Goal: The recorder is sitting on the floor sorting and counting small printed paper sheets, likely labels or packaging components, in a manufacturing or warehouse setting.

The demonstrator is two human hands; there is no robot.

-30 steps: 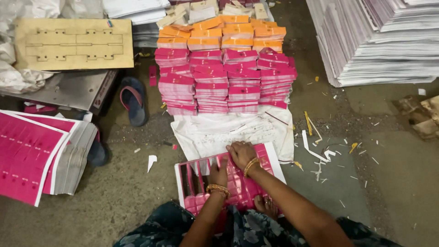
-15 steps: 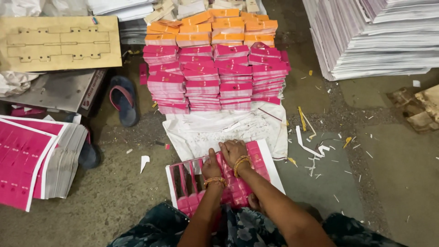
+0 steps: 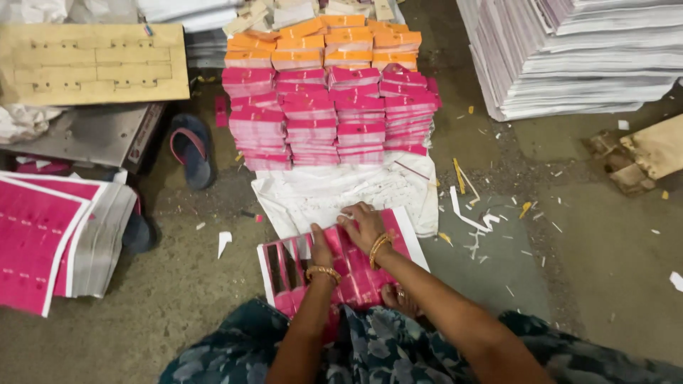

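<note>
Both the left hand (image 3: 320, 249) and right hand (image 3: 363, 226) press flat, seemingly ungripping, on the pink die-cut sheet (image 3: 341, 267).

Blue sandal (image 3: 191, 148) – wooden die board (image 3: 92, 64) behind

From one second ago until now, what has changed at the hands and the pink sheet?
Little changed. Both hands are still pressed flat on the pink die-cut sheet: the left hand near its middle, the right hand at its top edge. The right hand has slid slightly left along that edge. Nothing was picked up or let go. The pink and orange stacks, the white paper and the sandal lie as before.
</note>
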